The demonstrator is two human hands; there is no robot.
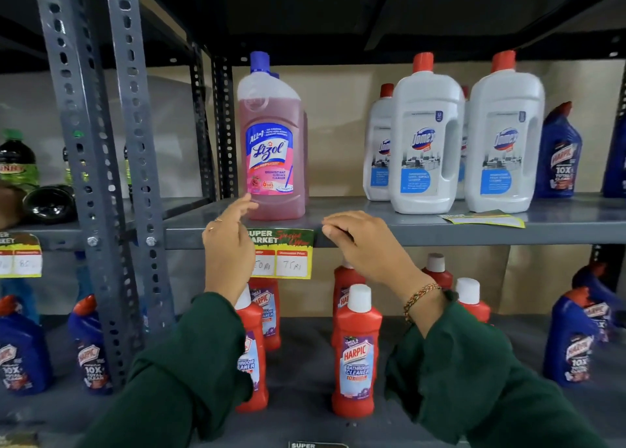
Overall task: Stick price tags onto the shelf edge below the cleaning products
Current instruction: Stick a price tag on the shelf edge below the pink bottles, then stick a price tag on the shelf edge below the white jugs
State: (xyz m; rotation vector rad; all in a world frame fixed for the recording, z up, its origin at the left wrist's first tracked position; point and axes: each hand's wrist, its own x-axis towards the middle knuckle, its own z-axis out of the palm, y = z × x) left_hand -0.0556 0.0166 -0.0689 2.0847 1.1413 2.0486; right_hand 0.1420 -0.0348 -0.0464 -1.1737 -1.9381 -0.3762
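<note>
A price tag (pixel 283 252) hangs from the front edge of the grey metal shelf (pixel 440 232), directly below a pink bottle of floor cleaner (pixel 272 146). Its top strip lies against the shelf edge and the yellow lower part, with two white price boxes, hangs down past it. The left hand (pixel 228 244) is raised in front of the tag's left side and covers that part; its fingers are loosely spread and hold nothing, the tips close to the base of the pink bottle. The right hand (pixel 359 240) sits just to the right of the tag with fingers curled down over the shelf edge, empty as far as can be seen; whether the fingertips touch the tag's right corner cannot be told. Both arms wear dark green sleeves, and a braided bracelet (pixel 420 298) circles the right wrist.

Further right on the same shelf stand white jugs with red caps (pixel 426 142), then blue bottles (pixel 559 152). A loose tag (pixel 484 218) lies flat on the shelf in front of the white jugs. Below, red bottles with white caps (pixel 355 352) stand behind the arms, with blue bottles at both sides. A perforated grey upright (pixel 101 162) divides this bay from the left one, where another tag (pixel 20 254) already hangs on the shelf edge.
</note>
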